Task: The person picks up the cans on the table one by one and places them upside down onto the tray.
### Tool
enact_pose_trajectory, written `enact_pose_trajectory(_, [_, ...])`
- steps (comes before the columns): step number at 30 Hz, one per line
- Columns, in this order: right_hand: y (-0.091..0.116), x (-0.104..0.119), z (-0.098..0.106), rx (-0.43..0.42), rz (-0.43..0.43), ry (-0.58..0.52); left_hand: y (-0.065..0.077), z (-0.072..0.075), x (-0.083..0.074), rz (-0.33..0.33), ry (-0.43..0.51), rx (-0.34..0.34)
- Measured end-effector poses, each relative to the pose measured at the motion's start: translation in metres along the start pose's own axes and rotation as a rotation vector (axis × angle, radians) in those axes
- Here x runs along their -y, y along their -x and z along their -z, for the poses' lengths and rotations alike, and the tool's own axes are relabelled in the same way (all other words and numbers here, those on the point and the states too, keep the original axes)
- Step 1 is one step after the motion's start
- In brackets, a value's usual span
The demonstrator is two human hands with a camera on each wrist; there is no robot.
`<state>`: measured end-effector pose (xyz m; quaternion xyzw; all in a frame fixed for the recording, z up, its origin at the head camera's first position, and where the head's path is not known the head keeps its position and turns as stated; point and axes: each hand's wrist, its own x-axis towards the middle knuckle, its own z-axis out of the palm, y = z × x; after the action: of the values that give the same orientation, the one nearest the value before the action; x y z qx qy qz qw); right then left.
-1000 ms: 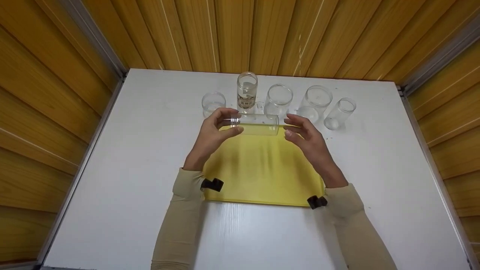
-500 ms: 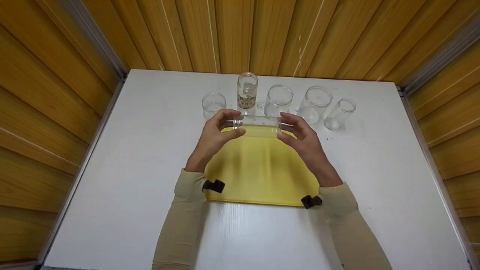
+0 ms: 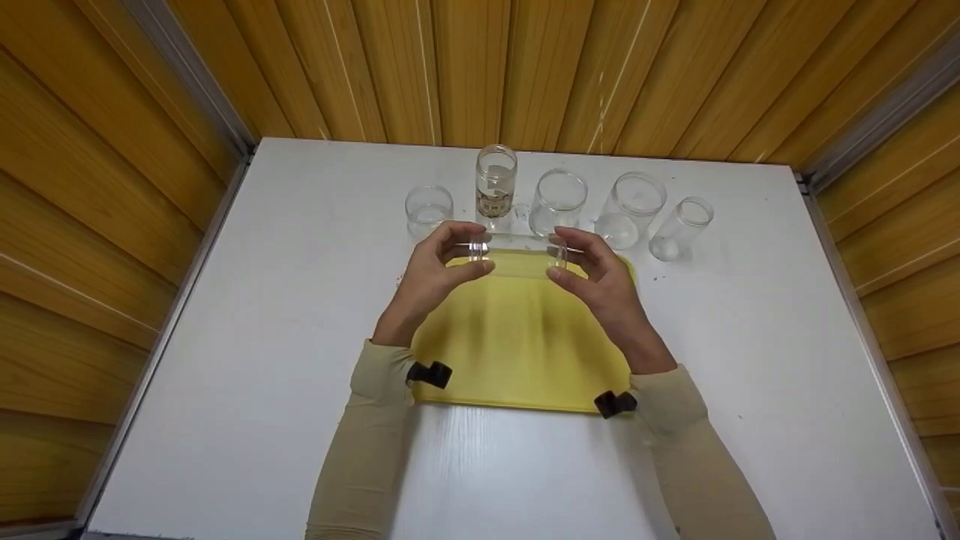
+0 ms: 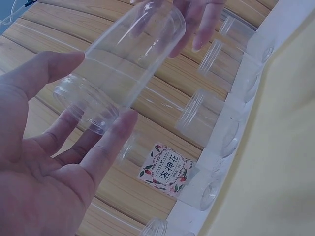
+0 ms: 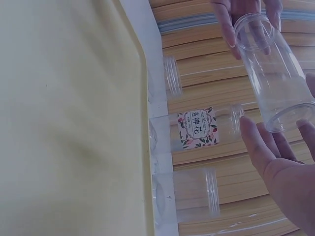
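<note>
A clear plastic jar [image 3: 519, 259] lies sideways in the air above the far part of a yellow tray [image 3: 525, 352]. My left hand [image 3: 435, 266] grips its threaded neck end between thumb and fingers. At the base end, my right hand [image 3: 600, 274] holds it with thumb below and fingers above in the head view. The left wrist view shows the open mouth of the jar [image 4: 128, 64] toward the left palm. In the right wrist view the jar [image 5: 278, 73] looks see-through, with nothing visible inside.
Behind the tray stand a short clear jar [image 3: 429, 210], a labelled tall jar [image 3: 495, 195], two wide jars [image 3: 559, 202] [image 3: 631, 210] and a slim jar [image 3: 681, 229]. The white table [image 3: 262, 315] meets wood-patterned walls [image 3: 480, 67] at its back.
My right hand has moved left and taken hold of the jar's base end, which it stood apart from a second ago. The jar has shifted slightly right and nearer.
</note>
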<state>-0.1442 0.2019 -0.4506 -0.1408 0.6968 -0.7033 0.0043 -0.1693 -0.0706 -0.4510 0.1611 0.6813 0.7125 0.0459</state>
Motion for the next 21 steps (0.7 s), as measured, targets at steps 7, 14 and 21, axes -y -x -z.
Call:
enact_pose_trajectory(7, [-0.0010,-0.0026,-0.0026,-0.040,0.002,-0.033,0.0002,-0.0005,0.0020,-0.001,0.007,0.002])
enact_pose_trajectory(14, [-0.0008,-0.0036,-0.0034,-0.039,0.007,-0.079,0.0001,-0.0001,0.0033,0.008,-0.007,0.009])
enact_pose_trajectory(21, [-0.0012,-0.0050,-0.0038,-0.054,0.009,-0.067,-0.0004,0.0012,0.0037,0.013,-0.017,0.021])
